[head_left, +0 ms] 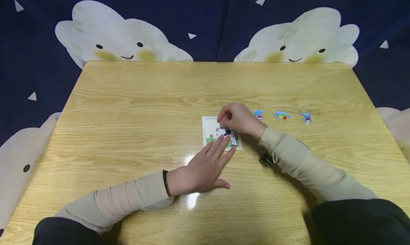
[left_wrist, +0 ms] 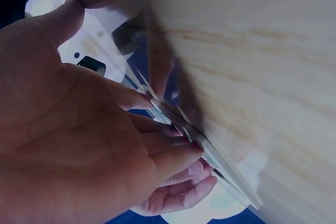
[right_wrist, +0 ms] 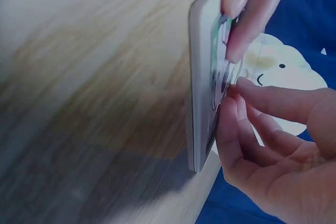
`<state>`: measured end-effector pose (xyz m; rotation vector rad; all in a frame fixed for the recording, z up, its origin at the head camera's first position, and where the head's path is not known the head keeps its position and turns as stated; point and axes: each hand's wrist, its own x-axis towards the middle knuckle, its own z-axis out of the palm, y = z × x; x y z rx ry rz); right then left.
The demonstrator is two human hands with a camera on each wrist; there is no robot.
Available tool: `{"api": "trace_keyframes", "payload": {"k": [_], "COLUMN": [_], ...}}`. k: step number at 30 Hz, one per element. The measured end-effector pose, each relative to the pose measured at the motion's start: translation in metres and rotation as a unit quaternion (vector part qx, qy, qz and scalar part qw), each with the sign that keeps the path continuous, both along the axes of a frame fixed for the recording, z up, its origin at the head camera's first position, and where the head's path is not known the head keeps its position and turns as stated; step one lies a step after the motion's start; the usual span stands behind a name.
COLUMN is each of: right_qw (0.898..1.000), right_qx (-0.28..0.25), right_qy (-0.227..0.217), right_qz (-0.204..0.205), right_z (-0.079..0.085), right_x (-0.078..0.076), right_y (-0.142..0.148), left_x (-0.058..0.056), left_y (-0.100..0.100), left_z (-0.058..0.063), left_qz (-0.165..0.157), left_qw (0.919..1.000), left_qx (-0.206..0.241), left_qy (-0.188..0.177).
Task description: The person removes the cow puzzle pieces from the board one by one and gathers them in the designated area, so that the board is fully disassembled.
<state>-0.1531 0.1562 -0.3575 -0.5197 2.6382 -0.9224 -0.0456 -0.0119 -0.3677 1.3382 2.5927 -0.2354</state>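
Note:
A small square jigsaw puzzle board [head_left: 204,125] with a pale frame lies near the table's middle, part of an animal picture showing in it. My left hand [head_left: 205,168] reaches over its near edge, fingers extended, with the fingertips resting on the picture. At the board's far right part, my right hand [head_left: 238,118] pinches a puzzle piece between thumb and fingertips, right at the board's surface. Most of that piece is hidden by the fingers. In the right wrist view the thumb and fingers of the right hand [right_wrist: 278,140] meet close against the board [right_wrist: 197,87].
To the right of the board lie loose puzzle pieces in a row: one beside the right hand [head_left: 258,114], a second [head_left: 282,115] and a third [head_left: 306,118]. The wooden table [head_left: 128,106] ends at a dark blue curtain [head_left: 211,17] with cloud prints.

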Motion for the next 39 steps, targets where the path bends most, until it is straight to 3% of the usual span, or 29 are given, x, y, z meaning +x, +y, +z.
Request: {"api": "trace_keyframes", "payload": {"k": [11,20,31,39], "right_qw": [0.998,0.989,0.987,0.991], "right_qx": [-0.044,-0.11,-0.103,-0.095], "right_qy": [-0.042,-0.102,-0.122,-0.095], "right_qz": [0.002,-0.008,0.014,-0.003], "right_z": [-0.002,0.001,-0.001,0.003], "right_x": [-0.006,-0.006,-0.002,-0.002], "right_y": [0.009,0.011,0.011,0.016], "left_x": [0.001,0.001,0.001,0.001], "left_y": [0.0,0.0,0.0,0.0], "left_z": [0.0,-0.001,0.0,-0.002], "left_qz": [-0.002,-0.002,-0.001,-0.006], "left_qw": [1.0,1.0,1.0,0.9999], "left_qx": [0.002,0.005,0.007,0.01], "left_qy": [0.001,0.001,-0.001,0.007]}}
